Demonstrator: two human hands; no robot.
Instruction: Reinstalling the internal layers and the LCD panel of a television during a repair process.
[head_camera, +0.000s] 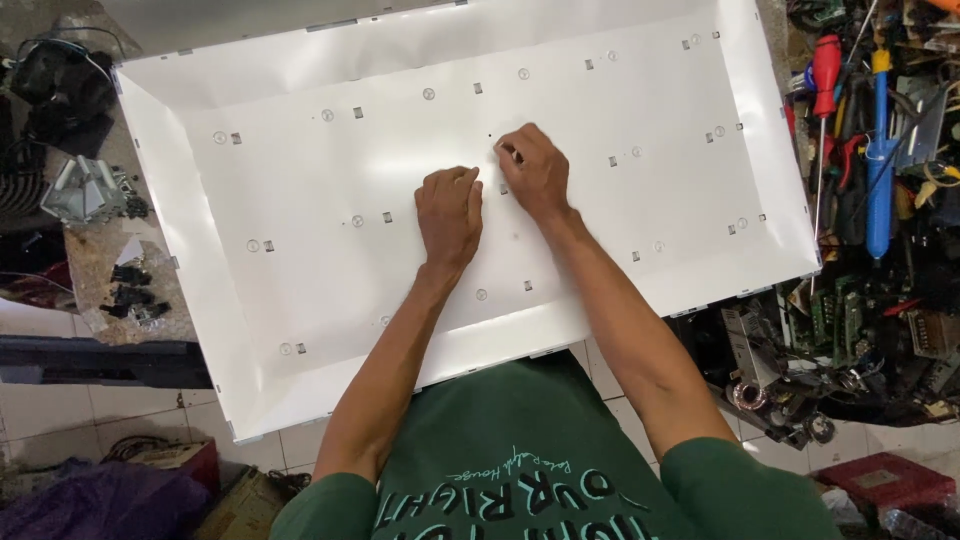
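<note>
Both hands are down on the white reflector sheet (300, 180) of an opened flat-panel tray, approx. centre of the panel. Left hand (449, 213) is curled narrow, knuckles up, pressing flat on the sheet, nothing visibly held. Right hand (533, 170) sits just right of it and a bit farther, fingertips pinched tight at one small spot on the sheet; can't tell if anything is between them, too small.

Progress, as a judgement: sheet looks fully seated in the tray, small round lens holes and square clips showing in rows left, right, near and far. The work looks mid-way, at one centre point, w/ the other points untouched by either hand.

Around: right of the panel, a dense heap of tools, incl. a red-handled screwdriver (825, 60) and a blue tool (879, 160), plus circuit boards (840, 320) near-right. Left: black screws (135, 295) on a stone-look table (90, 270), and a grey metal part (85, 190). Nothing lies on the sheet itself; the clutter crowds the right edge.
</note>
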